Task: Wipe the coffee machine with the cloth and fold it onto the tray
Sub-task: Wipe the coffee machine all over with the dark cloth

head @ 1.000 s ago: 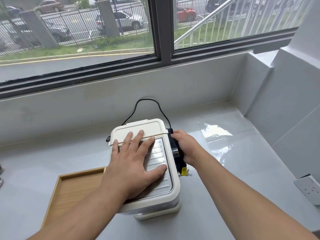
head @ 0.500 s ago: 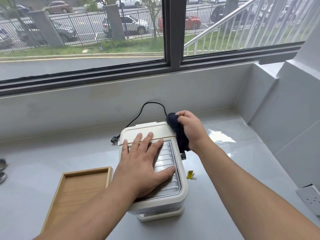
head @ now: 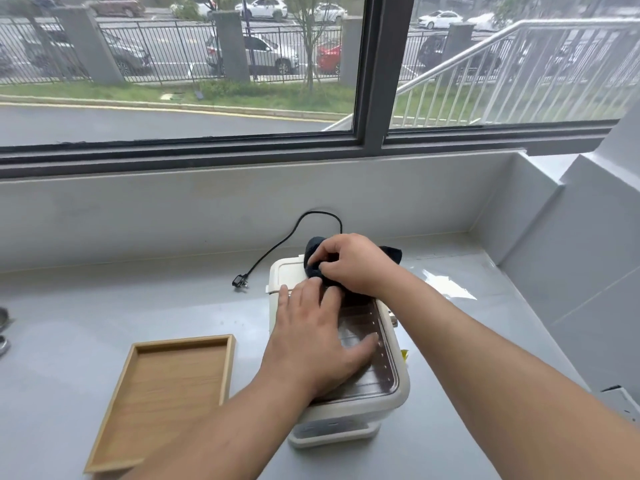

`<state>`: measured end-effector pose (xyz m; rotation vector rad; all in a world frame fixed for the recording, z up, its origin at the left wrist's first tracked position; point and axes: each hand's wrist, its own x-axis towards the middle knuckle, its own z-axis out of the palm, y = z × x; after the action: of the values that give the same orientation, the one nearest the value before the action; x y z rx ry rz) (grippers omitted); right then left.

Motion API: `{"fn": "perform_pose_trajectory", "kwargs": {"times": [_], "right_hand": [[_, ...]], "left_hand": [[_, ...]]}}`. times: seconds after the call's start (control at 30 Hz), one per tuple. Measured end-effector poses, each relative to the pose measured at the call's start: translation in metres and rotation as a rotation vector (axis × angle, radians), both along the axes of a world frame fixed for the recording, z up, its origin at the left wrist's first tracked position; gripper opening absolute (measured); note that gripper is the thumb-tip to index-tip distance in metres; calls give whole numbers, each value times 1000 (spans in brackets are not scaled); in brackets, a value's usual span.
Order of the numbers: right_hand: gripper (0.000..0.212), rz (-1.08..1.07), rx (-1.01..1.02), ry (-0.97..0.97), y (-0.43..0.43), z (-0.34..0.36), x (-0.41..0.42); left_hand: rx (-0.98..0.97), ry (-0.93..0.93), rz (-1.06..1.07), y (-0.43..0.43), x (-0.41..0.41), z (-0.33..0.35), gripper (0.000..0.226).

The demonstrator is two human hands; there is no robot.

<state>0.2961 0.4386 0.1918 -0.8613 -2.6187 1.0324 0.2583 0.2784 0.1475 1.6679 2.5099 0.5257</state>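
A cream coffee machine point(head: 391, 393) with a ribbed metal top stands on the grey counter. My left hand point(head: 311, 337) lies flat on that top, fingers straight and spread. My right hand point(head: 349, 263) grips a dark cloth point(head: 313, 251) bunched against the machine's rear lid. A corner of the cloth sticks out behind my wrist. An empty wooden tray point(head: 166, 393) sits on the counter just left of the machine.
The machine's black power cord point(head: 287, 239) loops behind it, its plug lying unplugged on the counter point(head: 104, 306). A wall rises at the right, with a white socket point(head: 620, 400) at the counter's right edge. Metal objects point(head: 2, 327) peek in at far left.
My right hand has carried the cloth from the machine's right side up onto its rear lid. The left hand has stayed flat on the top.
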Motion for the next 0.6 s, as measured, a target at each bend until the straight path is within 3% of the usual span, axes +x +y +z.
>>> {"fn": "perform_pose_trajectory", "kwargs": {"times": [0.13, 0.27, 0.37, 0.47, 0.6], "right_hand": [[25, 13, -116, 26, -19, -1, -18], [20, 19, -208, 28, -27, 0, -28], [12, 9, -253, 70, -32, -5, -25], [4, -11, -261, 103, -42, -7, -15], [25, 12, -247, 117, -65, -8, 7]], "left_hand": [[187, -59, 143, -4, -5, 1, 48], [254, -171, 263, -7, -9, 3, 33], [402, -283, 346, -10, -12, 4, 35], [471, -266, 344, -13, -13, 7, 43], [519, -273, 296, -17, -11, 12, 52]]}}
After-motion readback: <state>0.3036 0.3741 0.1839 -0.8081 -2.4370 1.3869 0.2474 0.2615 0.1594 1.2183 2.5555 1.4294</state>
